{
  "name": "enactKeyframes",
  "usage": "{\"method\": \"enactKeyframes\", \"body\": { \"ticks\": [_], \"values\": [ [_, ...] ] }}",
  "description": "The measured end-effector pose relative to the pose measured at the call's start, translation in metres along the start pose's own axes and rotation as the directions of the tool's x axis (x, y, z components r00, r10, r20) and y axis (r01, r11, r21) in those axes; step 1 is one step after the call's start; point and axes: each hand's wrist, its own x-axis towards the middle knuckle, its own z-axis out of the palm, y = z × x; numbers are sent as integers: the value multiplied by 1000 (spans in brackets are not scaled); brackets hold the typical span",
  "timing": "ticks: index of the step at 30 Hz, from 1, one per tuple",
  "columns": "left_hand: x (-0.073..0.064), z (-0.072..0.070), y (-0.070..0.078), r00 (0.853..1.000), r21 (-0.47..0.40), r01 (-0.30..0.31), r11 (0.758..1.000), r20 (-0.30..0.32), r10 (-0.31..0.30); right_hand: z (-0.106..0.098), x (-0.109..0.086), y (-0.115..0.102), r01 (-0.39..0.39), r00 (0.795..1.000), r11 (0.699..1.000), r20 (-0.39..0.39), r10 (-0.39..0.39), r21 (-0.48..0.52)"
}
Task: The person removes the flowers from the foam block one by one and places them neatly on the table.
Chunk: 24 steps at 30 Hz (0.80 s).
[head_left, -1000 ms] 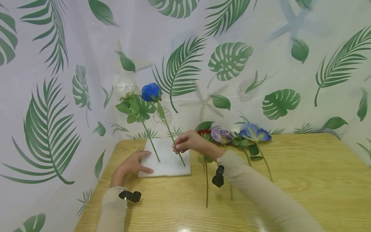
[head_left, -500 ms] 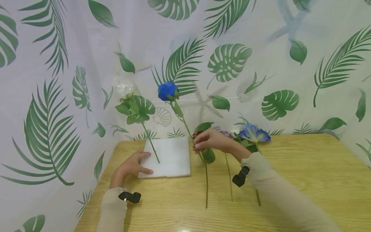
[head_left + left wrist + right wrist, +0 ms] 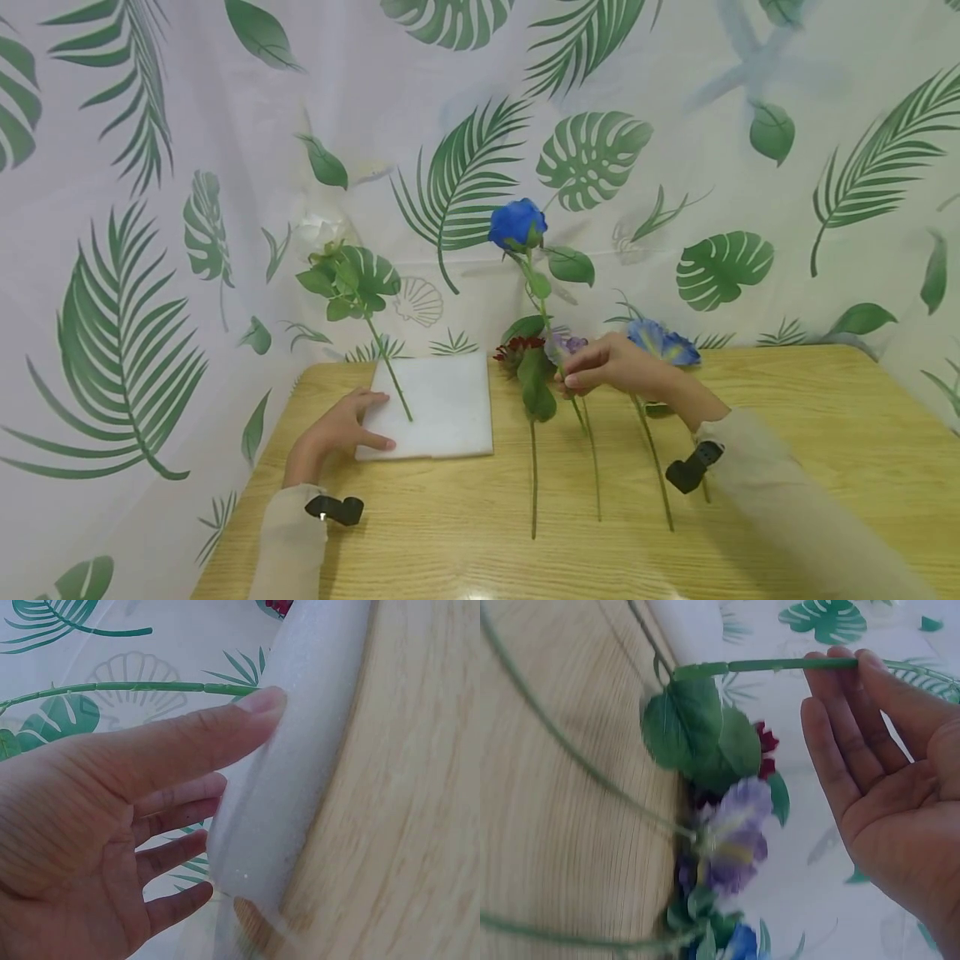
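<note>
My right hand [image 3: 615, 367] pinches the green stem of a blue rose [image 3: 517, 223] between thumb and fingertips, above the table's back part. In the right wrist view the stem [image 3: 780, 665] crosses the fingertips and its lower end is clear of the tabletop. My left hand [image 3: 339, 429] rests at the left side of a white foam block [image 3: 453, 412], fingers spread. The left wrist view shows its thumb [image 3: 217, 739] touching the foam, the other fingers extended near its edge. A white rose [image 3: 324, 235] stands tilted left, its stem meeting the foam.
Several flowers lie along the back of the wooden table [image 3: 450, 533]: a dark red one [image 3: 517, 354], a purple one [image 3: 564, 343], partly behind my right hand, and a blue one [image 3: 666, 342]. Their stems point toward me. A leaf-printed curtain [image 3: 600, 75] hangs behind.
My right hand has carried the blue rose to the right, from above the foam block to over the purple flower. My left hand and the white rose have stayed in place.
</note>
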Motion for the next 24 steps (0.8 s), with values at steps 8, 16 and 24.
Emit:
{"method": "enactKeyframes", "body": {
  "ticks": [8, 16, 24],
  "values": [
    [2, 0, 0, 1000, -10, 1, 1000, 8, -1, -31, -31, 10, -4, 1000, 997, -28, 2, -74],
    [2, 0, 2, 1000, -3, -6, 1000, 10, 6, -60, -64, 18, -85, 993, 995, -87, 81, -43],
    [0, 1, 1, 1000, 7, 3, 1000, 9, -3, -83, -101, 30, -130, 988, 987, -90, 122, -97]
  ]
}}
